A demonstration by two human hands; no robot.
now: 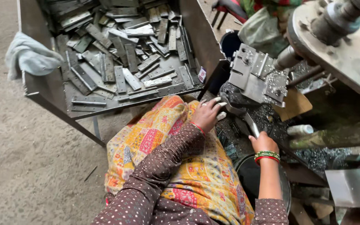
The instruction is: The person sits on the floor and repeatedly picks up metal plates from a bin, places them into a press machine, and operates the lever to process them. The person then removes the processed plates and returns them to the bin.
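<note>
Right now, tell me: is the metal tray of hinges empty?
No. The metal tray is heaped with grey hinges, beyond the left hand.

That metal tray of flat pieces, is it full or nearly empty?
Fairly full: grey hinge-like plates pile across the metal tray, with little bare floor showing near its front edge.

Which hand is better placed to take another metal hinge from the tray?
Probably the left hand: it lies nearer the tray of hinges. The right hand grips the machine's lever.
</note>
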